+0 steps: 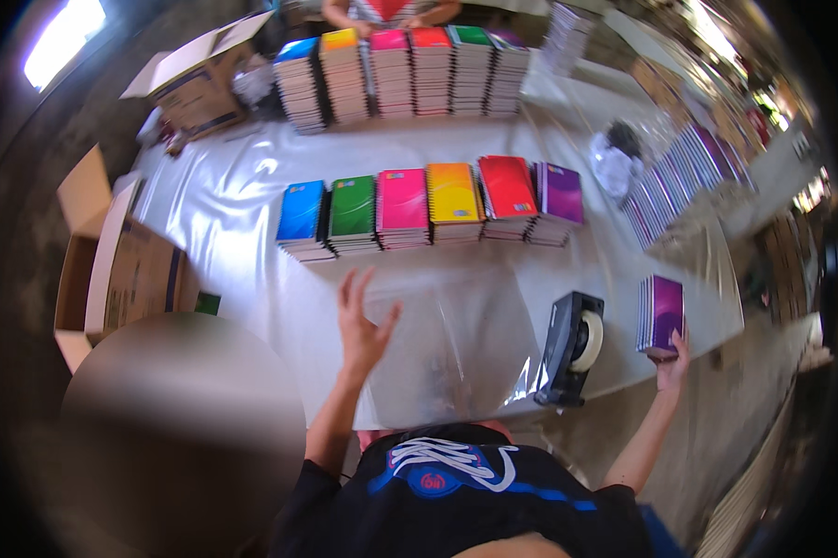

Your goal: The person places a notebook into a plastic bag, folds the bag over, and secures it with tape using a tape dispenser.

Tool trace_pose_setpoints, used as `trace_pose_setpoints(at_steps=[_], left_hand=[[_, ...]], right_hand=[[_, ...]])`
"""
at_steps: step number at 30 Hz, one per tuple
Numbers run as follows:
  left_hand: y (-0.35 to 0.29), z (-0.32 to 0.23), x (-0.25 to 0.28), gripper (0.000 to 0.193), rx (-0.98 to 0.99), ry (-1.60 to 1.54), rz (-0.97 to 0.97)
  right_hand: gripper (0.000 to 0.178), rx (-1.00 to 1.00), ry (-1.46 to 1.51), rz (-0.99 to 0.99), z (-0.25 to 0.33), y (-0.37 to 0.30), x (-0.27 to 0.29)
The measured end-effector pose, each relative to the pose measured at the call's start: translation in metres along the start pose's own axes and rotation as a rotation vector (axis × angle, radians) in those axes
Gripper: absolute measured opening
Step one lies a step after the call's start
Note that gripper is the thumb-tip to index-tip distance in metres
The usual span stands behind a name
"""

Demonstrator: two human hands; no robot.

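My left hand is raised over the near part of the table, fingers spread and holding nothing. At the right, my right hand grips the near end of a small stack of purple spiral notebooks. Beyond my left hand runs a row of notebook stacks: blue, green, pink, yellow, red and purple. Left of the purple notebooks in my hand stands a black tape dispenser with a roll of tape.
Plastic sheeting covers the table. A second row of taller notebook stacks stands farther back, before another person's hands. Open cardboard boxes are at the left. More notebooks lie at the right. A blurred round shape hides the lower left.
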State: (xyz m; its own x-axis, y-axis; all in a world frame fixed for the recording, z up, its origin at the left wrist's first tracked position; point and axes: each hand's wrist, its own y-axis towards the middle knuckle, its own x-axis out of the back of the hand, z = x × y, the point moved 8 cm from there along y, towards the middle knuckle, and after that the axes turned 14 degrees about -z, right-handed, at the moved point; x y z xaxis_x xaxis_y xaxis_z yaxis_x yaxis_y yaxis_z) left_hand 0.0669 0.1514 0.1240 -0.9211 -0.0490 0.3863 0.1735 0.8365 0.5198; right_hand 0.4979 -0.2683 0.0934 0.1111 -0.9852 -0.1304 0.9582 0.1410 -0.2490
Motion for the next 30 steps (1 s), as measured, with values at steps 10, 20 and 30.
trace_pose_setpoints(at_steps=[10, 20, 30], left_hand=[[0.066, 0.111, 0.095, 0.046, 0.389, 0.254, -0.192], [0.139, 0.214, 0.052, 0.061, 0.427, 0.212, -0.066], [0.152, 0.228, 0.034, 0.047, 0.668, -0.294, 0.026]], right_hand=[[0.050, 0.997, -1.148, -0.319, 0.014, 0.115, -0.010], [0.053, 0.799, -0.734, 0.897, -0.092, -0.186, -0.532], [0.064, 0.799, -0.962, 0.413, -0.157, -0.287, -0.600]])
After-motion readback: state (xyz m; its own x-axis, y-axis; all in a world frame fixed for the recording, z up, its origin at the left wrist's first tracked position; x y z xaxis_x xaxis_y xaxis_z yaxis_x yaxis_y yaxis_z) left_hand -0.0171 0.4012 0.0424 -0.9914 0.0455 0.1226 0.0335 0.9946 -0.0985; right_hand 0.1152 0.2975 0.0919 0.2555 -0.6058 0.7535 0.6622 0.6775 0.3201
